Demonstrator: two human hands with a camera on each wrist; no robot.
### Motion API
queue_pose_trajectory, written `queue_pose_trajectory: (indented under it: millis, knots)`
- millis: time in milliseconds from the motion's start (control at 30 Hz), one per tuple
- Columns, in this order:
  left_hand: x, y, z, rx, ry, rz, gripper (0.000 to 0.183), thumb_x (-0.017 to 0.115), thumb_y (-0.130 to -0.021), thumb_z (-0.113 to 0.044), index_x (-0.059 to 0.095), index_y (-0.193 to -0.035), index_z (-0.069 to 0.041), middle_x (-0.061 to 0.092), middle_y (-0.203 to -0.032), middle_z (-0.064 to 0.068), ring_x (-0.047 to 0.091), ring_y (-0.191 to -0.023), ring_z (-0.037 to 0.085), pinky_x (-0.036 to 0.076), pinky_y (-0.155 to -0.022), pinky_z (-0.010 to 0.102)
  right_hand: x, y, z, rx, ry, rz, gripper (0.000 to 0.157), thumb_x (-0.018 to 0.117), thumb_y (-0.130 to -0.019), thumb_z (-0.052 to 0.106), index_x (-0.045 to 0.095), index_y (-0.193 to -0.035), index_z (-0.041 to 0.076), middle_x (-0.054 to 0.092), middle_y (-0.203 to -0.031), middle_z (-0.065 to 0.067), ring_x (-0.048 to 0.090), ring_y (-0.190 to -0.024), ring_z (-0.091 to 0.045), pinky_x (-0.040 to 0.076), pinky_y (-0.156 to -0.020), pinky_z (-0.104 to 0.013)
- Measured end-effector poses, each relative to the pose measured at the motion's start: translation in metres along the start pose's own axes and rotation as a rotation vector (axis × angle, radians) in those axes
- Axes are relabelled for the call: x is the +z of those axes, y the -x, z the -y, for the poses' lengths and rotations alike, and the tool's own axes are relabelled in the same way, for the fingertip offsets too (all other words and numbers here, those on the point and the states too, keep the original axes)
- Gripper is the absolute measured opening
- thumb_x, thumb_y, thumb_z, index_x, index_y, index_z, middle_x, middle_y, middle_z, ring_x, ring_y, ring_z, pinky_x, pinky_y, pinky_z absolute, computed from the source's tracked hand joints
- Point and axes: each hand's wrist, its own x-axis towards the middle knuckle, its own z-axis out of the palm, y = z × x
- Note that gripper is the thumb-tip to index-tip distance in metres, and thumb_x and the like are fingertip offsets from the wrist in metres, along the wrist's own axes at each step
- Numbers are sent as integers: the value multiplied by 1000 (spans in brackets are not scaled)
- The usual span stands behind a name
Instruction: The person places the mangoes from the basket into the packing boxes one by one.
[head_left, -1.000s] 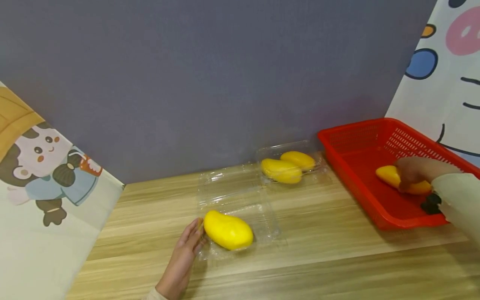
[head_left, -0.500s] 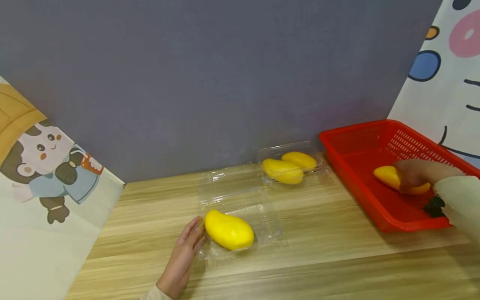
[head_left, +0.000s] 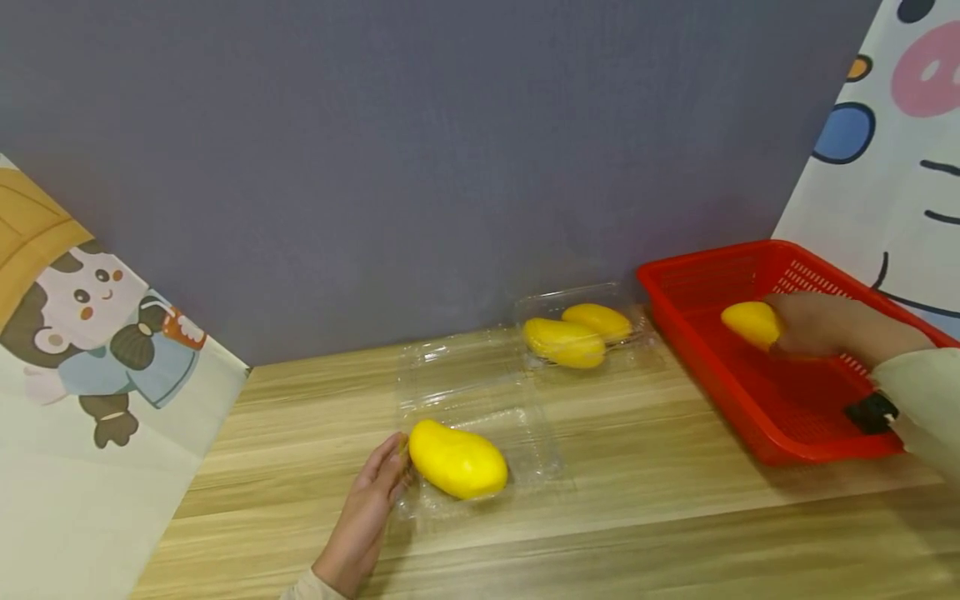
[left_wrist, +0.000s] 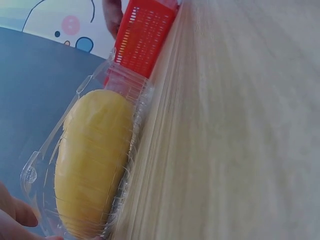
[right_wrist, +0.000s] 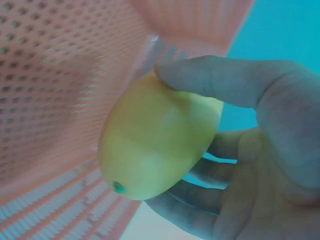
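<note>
At the left, my left hand (head_left: 371,492) rests its fairly straight fingers against the near left edge of an opened clear plastic clamshell container (head_left: 528,433). One yellow mango (head_left: 457,461) lies in that container. In the left wrist view, fingertips (left_wrist: 25,214) show right at the rim beside the mango (left_wrist: 95,160). Over the red basket (head_left: 720,358), my right hand (head_left: 813,325) grips another mango (head_left: 752,323). The right wrist view shows thumb and fingers curled round this mango (right_wrist: 157,142), a green spot at its end, in front of the basket wall.
A second clear container (head_left: 570,292) with two mangoes (head_left: 564,342) stands at the back against the grey partition (head_left: 450,167), close to the basket's left side. Cartoon-printed panels (head_left: 82,467) flank the wooden table (head_left: 637,533).
My right hand has lifted the mango off the basket floor and shifted it slightly left. My left hand and the containers stay in place.
</note>
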Motion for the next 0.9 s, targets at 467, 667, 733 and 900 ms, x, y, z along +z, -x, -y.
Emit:
queue_pose_trajectory:
  millis: [467,667,733,900]
  knots:
    - [1,-2,0,15,9,-4,56,33,-109,-28,17,-158,-7,16,-166,16,22,-152,36,23,-124,52,-20,8,48,3,56,-88,76,83,-72,32,55,-130,-7,61,-96,-13,52,-84,-28,52,-73,-50]
    - [1,-1,0,3,4,-5,56,33,-109,-30,17,-158,-8,17,-166,16,24,-152,36,22,-124,54,-24,14,72,-6,50,-122,80,81,-76,33,50,-137,-9,64,-112,-25,56,-94,-35,52,-81,-57]
    - [1,-1,1,1,5,-4,56,33,-109,-31,17,-158,-8,17,-166,16,24,-152,36,22,-124,54,-24,16,81,-5,36,-128,83,80,-77,35,47,-139,-10,63,-116,-28,57,-96,-37,51,-85,-60]
    - [1,-1,2,-2,1,-5,56,32,-109,-32,17,-158,-9,18,-166,17,24,-152,36,21,-124,55,-23,22,107,-8,-17,-147,82,78,-80,38,47,-141,-7,65,-110,-20,57,-89,-31,54,-80,-53]
